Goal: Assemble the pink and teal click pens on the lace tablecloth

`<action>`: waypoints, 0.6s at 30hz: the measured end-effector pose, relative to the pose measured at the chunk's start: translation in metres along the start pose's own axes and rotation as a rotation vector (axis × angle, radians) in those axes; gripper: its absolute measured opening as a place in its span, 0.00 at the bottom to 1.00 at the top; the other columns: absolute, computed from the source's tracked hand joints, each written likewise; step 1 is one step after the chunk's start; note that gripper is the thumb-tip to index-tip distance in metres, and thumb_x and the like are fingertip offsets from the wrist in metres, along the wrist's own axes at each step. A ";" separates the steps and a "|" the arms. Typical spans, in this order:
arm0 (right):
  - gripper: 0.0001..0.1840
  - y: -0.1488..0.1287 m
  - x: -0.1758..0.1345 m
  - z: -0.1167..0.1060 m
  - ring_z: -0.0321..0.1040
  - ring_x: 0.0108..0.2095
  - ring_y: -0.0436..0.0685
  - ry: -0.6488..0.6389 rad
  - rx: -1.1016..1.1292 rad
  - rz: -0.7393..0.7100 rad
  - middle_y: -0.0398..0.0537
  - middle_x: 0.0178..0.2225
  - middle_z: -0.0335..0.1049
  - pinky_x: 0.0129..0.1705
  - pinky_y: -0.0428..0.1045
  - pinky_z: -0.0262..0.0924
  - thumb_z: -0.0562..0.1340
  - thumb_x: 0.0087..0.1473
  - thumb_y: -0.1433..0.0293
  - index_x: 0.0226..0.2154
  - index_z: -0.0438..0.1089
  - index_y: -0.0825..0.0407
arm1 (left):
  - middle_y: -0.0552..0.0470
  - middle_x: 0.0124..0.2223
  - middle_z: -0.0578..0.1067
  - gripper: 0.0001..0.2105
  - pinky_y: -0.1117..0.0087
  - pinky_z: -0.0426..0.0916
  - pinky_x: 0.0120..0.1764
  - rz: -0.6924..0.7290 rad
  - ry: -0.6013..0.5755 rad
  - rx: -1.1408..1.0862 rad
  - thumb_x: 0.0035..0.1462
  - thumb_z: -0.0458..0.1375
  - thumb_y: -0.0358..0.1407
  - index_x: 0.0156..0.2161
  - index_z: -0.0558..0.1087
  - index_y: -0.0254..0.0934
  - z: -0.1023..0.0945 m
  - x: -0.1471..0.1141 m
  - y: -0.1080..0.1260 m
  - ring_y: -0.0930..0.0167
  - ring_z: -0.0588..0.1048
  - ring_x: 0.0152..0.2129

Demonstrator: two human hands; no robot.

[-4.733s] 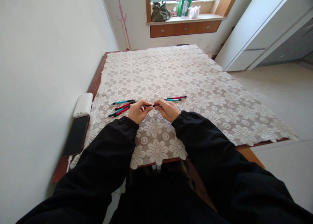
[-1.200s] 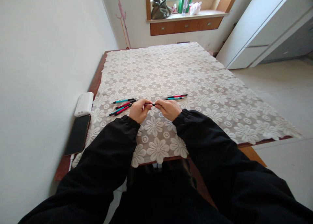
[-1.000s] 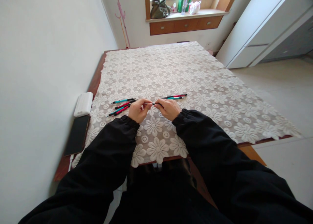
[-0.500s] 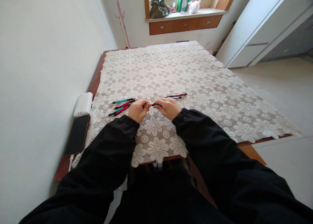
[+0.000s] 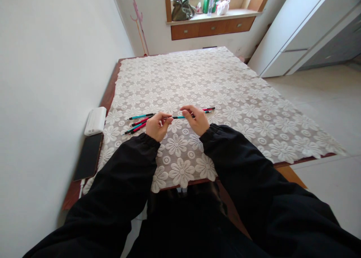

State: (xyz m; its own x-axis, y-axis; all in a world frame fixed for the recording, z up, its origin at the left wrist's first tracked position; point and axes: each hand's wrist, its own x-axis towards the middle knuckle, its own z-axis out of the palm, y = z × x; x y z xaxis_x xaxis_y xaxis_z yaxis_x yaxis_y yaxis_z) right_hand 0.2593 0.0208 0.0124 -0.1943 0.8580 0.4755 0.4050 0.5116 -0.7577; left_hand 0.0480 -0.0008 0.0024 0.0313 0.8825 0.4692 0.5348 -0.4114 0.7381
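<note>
A teal and black pen lies level between my two hands. My left hand pinches its black end between thumb and fingers. At its other end is my right hand, thumb and fingers parted, partly in front of the pen; I see no grip there. Several teal and red pens with black ends, among them a teal pen and a red pen, lie beside my left hand. Past my right hand the ends of a red pen and a teal one stick out, the rest hidden by my fingers.
A white lace tablecloth with flower patterns covers the wooden table. Along its left edge, by the wall, are a white power bank and a black phone with a white cable. A bag and a bottle stand on the far windowsill.
My right hand has loosened from the pen, its fingers spreading apart, and the teal barrel now shows. My left hand keeps its pinch on the pen.
</note>
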 end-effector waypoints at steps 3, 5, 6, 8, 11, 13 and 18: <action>0.32 0.002 0.002 0.001 0.73 0.37 0.55 0.037 0.195 0.041 0.48 0.39 0.79 0.41 0.51 0.66 0.54 0.66 0.40 0.45 0.76 0.49 | 0.53 0.29 0.83 0.11 0.72 0.61 0.26 0.007 0.012 -0.027 0.62 0.64 0.44 0.40 0.80 0.38 0.000 0.000 0.002 0.74 0.70 0.20; 0.33 0.004 0.003 0.000 0.74 0.38 0.56 0.043 0.260 0.047 0.48 0.38 0.78 0.42 0.52 0.67 0.54 0.66 0.39 0.44 0.75 0.49 | 0.52 0.29 0.83 0.11 0.72 0.60 0.26 0.005 -0.006 -0.052 0.61 0.65 0.44 0.40 0.81 0.38 0.000 0.001 0.001 0.74 0.69 0.19; 0.32 0.005 0.004 -0.001 0.74 0.39 0.56 0.034 0.270 0.037 0.48 0.39 0.78 0.43 0.52 0.67 0.54 0.66 0.39 0.44 0.75 0.49 | 0.52 0.29 0.83 0.11 0.72 0.60 0.26 0.000 -0.020 -0.064 0.61 0.65 0.43 0.40 0.81 0.38 0.000 0.001 0.000 0.74 0.69 0.19; 0.31 0.006 0.005 -0.003 0.74 0.43 0.57 -0.016 0.258 0.003 0.49 0.41 0.78 0.45 0.53 0.67 0.56 0.66 0.40 0.43 0.75 0.49 | 0.51 0.30 0.83 0.10 0.72 0.60 0.26 -0.019 -0.049 -0.082 0.60 0.65 0.43 0.40 0.81 0.37 0.001 0.001 -0.002 0.74 0.70 0.20; 0.26 0.008 0.004 -0.002 0.74 0.45 0.57 -0.121 0.201 -0.030 0.49 0.43 0.78 0.46 0.52 0.67 0.58 0.66 0.45 0.44 0.75 0.49 | 0.50 0.31 0.84 0.10 0.71 0.62 0.27 -0.045 -0.062 -0.098 0.61 0.65 0.42 0.41 0.81 0.37 0.001 0.001 -0.007 0.72 0.75 0.23; 0.21 0.009 0.002 0.001 0.74 0.40 0.56 -0.209 0.129 -0.030 0.48 0.40 0.78 0.44 0.50 0.65 0.59 0.67 0.51 0.45 0.75 0.50 | 0.50 0.31 0.84 0.11 0.71 0.66 0.29 -0.047 -0.046 -0.089 0.62 0.65 0.44 0.42 0.80 0.37 0.001 0.001 -0.008 0.70 0.78 0.26; 0.17 0.009 -0.004 0.007 0.68 0.31 0.55 -0.237 -0.118 -0.045 0.43 0.32 0.73 0.39 0.50 0.60 0.54 0.69 0.64 0.55 0.69 0.49 | 0.44 0.48 0.84 0.20 0.59 0.73 0.55 0.094 0.004 0.034 0.72 0.54 0.47 0.61 0.72 0.38 0.000 0.004 -0.007 0.63 0.81 0.50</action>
State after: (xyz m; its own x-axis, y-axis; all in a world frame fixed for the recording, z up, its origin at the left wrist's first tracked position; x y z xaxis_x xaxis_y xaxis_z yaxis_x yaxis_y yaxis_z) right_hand 0.2572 0.0222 0.0003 -0.4131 0.8280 0.3791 0.4894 0.5529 -0.6744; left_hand 0.0442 0.0056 -0.0011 0.0789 0.8396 0.5374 0.5577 -0.4840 0.6743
